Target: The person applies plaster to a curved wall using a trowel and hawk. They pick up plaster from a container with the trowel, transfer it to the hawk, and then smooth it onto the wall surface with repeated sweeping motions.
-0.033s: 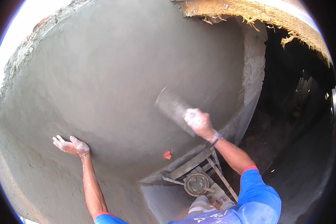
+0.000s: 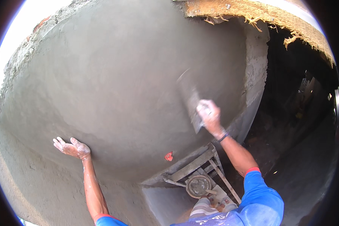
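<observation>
My right hand [image 2: 209, 112] grips a flat rectangular plastering trowel [image 2: 190, 96], its blade against the grey plastered wall [image 2: 120, 75] and blurred by motion. The blade stands steeply, its upper end leaning left. At the left, my left hand [image 2: 72, 147] rests on the same wall with its fingers stretched out, holding nothing. Pale plaster smears both hands. A small red patch [image 2: 168, 156] shows on the wall, low and between my arms.
Below me stands a wooden scaffold [image 2: 190, 167] with a round bucket of mortar [image 2: 198, 186] on it. Frayed yellowish boarding [image 2: 237, 9] hangs at the upper right. Right of the wall's rough edge [image 2: 256, 64] lies a dark opening [image 2: 290, 105].
My right hand and the trowel have moved right and slightly up along the wall, and the blade has turned more upright. My left hand stays in place.
</observation>
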A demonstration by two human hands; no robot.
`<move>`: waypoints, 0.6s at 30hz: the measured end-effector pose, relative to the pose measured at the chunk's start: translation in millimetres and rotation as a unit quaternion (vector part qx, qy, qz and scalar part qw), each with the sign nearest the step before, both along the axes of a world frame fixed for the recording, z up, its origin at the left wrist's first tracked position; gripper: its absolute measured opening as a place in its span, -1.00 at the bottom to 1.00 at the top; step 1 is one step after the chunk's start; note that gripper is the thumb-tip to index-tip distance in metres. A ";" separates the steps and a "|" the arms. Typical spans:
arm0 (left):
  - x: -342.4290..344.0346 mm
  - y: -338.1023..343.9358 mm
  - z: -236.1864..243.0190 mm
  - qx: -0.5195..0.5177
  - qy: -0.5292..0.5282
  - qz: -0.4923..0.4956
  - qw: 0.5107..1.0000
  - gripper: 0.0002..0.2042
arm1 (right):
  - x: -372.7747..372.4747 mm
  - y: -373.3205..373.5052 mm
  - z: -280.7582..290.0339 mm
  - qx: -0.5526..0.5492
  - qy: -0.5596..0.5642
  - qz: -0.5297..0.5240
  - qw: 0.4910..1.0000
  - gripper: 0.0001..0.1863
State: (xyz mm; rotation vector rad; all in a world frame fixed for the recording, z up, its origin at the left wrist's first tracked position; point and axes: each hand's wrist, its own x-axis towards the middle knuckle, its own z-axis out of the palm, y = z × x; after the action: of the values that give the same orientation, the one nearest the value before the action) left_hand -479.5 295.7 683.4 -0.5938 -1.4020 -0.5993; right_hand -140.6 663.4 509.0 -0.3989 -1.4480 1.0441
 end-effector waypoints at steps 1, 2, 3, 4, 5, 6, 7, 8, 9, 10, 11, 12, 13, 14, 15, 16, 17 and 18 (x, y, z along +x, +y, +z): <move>0.8 4.7 -1.1 0.012 -0.008 -0.006 1.000 -0.20 | 7.3 44.6 0.4 0.055 0.033 -0.154 0.986 -0.71; 3.7 5.7 0.6 0.013 -0.014 -0.002 1.000 -0.20 | 21.1 74.8 14.9 -0.045 0.078 -0.101 0.991 -0.74; 1.5 5.8 -0.8 0.013 -0.015 -0.004 1.000 -0.20 | 36.4 104.5 30.6 -0.145 0.131 -0.057 0.979 -0.76; -1.4 5.0 -1.9 0.011 -0.010 0.001 1.000 -0.20 | 42.9 127.2 46.9 -0.168 0.187 -0.041 0.967 -0.77; -4.3 5.8 -6.0 0.010 -0.008 0.005 1.000 -0.20 | 49.4 150.9 56.4 -0.188 0.194 -0.024 0.962 -0.76; -4.3 8.3 -8.9 0.008 -0.011 0.003 1.000 -0.20 | 52.3 168.1 65.3 -0.181 0.187 -0.020 0.965 -0.76; -3.5 6.2 -7.2 0.006 -0.008 0.007 1.000 -0.20 | 47.9 161.2 71.0 -0.185 0.187 -0.016 0.965 -0.76; -2.2 4.7 -6.1 0.004 -0.005 0.010 1.000 -0.20 | 41.2 154.0 77.0 -0.168 0.144 -0.040 0.974 -0.76; -0.1 7.9 -8.5 0.006 -0.008 0.009 1.000 -0.20 | 36.2 146.8 85.1 -0.145 0.097 -0.069 0.982 -0.76; 3.0 9.7 -8.0 0.005 -0.008 0.006 1.000 -0.21 | 20.9 137.6 80.7 -0.070 0.060 -0.141 0.986 -0.73; 3.8 5.2 -1.2 0.002 0.000 0.009 1.000 -0.21 | 5.5 106.2 88.0 0.033 0.026 -0.186 0.982 -0.69; 4.4 5.5 -1.8 0.006 0.002 0.013 1.000 -0.21 | -9.7 78.7 92.8 0.050 0.028 -0.175 0.983 -0.69; 6.0 4.7 -1.1 0.006 -0.004 0.008 1.000 -0.22 | -21.1 46.2 98.0 0.037 -0.006 -0.146 0.989 -0.71; 5.1 5.8 -2.1 0.007 -0.012 -0.001 1.000 -0.23 | -33.4 21.2 94.8 0.088 -0.012 -0.137 0.987 -0.71; 4.3 3.2 -0.1 0.013 -0.011 0.003 1.000 -0.23 | -43.7 -3.1 89.3 0.118 -0.020 -0.101 0.988 -0.70; 5.7 2.6 1.3 0.002 -0.007 0.012 1.000 -0.25 | -52.6 -17.7 76.9 0.175 -0.049 -0.087 0.979 -0.71; 6.6 1.6 3.0 -0.007 -0.003 0.023 1.000 -0.28 | -60.5 -35.6 59.8 0.233 -0.082 -0.056 0.967 -0.71; 3.4 2.1 -1.1 -0.014 -0.010 0.014 1.000 -0.29 | -65.9 -58.0 20.5 0.343 -0.178 0.005 0.922 -0.69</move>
State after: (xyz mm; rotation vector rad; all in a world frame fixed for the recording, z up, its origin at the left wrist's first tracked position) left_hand -476.1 297.8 682.3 -0.5916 -1.4375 -0.5653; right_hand -206.5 605.5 529.5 -0.0663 -2.0318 0.4187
